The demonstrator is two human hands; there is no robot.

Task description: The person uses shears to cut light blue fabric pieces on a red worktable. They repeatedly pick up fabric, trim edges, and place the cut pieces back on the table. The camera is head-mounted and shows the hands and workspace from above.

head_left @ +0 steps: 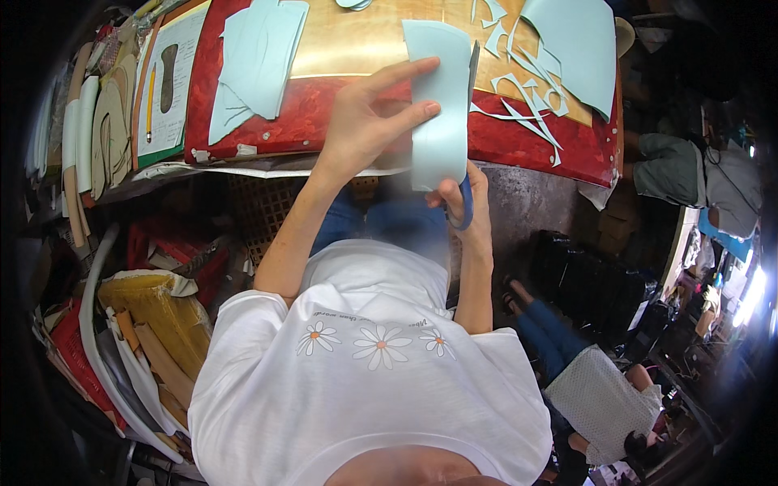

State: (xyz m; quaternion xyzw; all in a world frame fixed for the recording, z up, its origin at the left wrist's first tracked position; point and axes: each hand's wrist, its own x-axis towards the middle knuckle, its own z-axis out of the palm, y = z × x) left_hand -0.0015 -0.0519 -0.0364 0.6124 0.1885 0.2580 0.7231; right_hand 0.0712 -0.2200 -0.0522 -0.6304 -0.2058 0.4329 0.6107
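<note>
Light-blue sheet (440, 130) is above the near edge of the counter (324, 105); the left hand (369, 121) holds it, and the right hand (478, 209) grips scissors (467, 197) along its right side.

The sheet (440, 121) is pale blue, the scissors' handle (467, 202) deeper blue. Mottled red borders the worktop's (304, 113) tan panel (340, 36). White daisies (381, 344) with orange centres pattern the white shirt (365, 409).
</note>
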